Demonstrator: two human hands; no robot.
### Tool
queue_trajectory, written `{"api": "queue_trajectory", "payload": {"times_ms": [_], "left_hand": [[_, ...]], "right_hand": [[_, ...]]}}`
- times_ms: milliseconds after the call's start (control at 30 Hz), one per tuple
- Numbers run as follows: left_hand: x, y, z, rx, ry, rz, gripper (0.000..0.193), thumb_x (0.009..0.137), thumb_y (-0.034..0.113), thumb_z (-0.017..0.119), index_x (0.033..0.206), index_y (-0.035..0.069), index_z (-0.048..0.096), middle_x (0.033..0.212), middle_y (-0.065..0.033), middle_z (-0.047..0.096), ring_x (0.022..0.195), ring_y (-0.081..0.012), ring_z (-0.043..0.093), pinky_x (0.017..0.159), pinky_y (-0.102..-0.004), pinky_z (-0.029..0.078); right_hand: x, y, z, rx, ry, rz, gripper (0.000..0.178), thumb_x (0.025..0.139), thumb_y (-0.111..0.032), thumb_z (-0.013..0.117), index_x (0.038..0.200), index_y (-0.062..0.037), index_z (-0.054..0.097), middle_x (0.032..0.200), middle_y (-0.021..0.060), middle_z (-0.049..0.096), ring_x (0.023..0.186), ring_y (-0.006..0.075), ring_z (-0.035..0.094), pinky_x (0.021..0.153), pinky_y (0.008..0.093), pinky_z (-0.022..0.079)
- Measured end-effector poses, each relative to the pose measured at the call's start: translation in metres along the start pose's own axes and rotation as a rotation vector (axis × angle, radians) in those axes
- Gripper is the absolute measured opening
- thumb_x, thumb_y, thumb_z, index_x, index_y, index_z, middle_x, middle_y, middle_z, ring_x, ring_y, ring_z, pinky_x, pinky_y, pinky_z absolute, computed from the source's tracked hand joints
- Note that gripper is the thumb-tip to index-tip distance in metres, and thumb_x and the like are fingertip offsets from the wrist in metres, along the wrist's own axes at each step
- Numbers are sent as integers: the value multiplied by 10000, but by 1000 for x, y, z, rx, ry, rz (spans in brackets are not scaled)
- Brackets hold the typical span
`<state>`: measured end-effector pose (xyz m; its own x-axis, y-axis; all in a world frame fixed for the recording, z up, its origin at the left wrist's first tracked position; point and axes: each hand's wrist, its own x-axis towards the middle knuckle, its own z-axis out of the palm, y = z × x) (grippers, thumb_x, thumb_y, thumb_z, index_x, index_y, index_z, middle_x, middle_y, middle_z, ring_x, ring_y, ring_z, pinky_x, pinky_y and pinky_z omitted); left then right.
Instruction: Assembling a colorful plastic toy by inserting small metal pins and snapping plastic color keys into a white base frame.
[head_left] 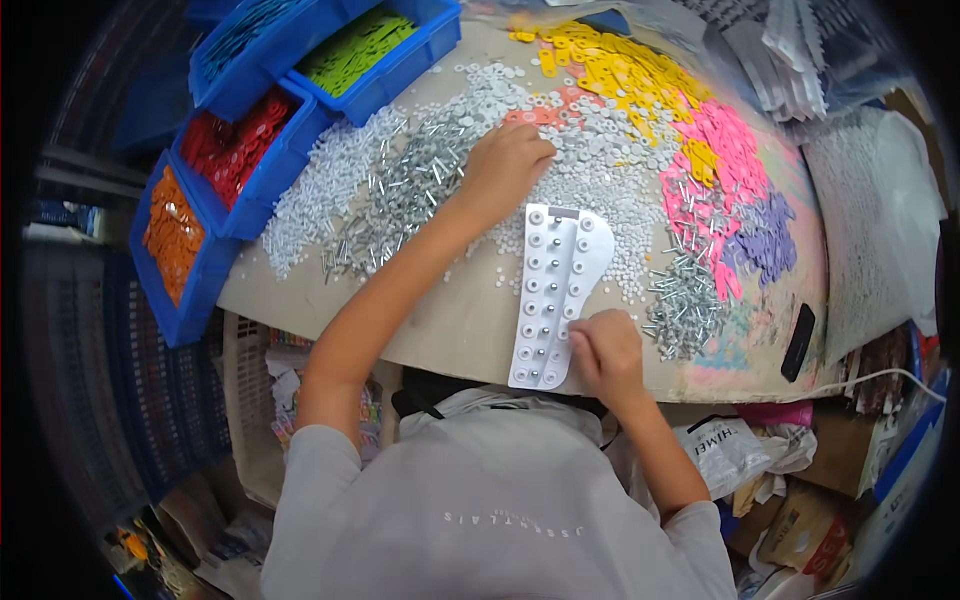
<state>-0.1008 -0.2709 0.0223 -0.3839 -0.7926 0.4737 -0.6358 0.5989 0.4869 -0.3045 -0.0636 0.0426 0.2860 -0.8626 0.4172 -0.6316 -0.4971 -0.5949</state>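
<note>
A white board with two columns of white round pieces and a middle column of metal pins lies in front of me on the table. My right hand is at its lower right edge, fingers curled in and touching the board. Whatever those fingers may hold is hidden. Farther off, my left hand reaches over the heap of white rings, its fingers bent together among the small parts. Nothing can be made out between them. Loose metal pins are heaped beside my left forearm.
Blue bins hold orange, red, green and blue pieces at left. Yellow, pink and purple tabs are piled at right, near more metal pins. A black object lies by the right edge.
</note>
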Motion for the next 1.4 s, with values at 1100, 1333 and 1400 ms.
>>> {"api": "queue_trajectory", "payload": {"times_ms": [1100, 1333, 1400], "left_hand": [[-152, 110, -73, -536, -367, -224, 95, 849, 89, 746, 940, 64, 738, 920, -50, 640, 898, -262, 591, 830, -381, 471], [-161, 116, -64, -471, -317, -259, 124, 808, 22, 778, 924, 42, 739, 897, -61, 650, 845, -237, 599, 768, -350, 485], [-161, 118, -61, -504, -294, -307, 127, 800, 19, 782, 913, 42, 729, 900, -62, 651, 832, -243, 600, 764, -355, 485]], "right_hand": [[100, 73, -45, -27, 71, 301, 79, 905, -17, 658, 981, 5, 648, 938, 120, 673, 920, 248, 651, 843, 354, 502], [24, -22, -42, 319, -340, 344, 107, 873, -15, 692, 977, -23, 667, 925, 109, 647, 913, 290, 602, 822, 390, 489], [12, -27, -32, 331, -333, 338, 101, 871, -18, 693, 967, -27, 664, 917, 108, 638, 907, 300, 589, 811, 396, 483]]}}
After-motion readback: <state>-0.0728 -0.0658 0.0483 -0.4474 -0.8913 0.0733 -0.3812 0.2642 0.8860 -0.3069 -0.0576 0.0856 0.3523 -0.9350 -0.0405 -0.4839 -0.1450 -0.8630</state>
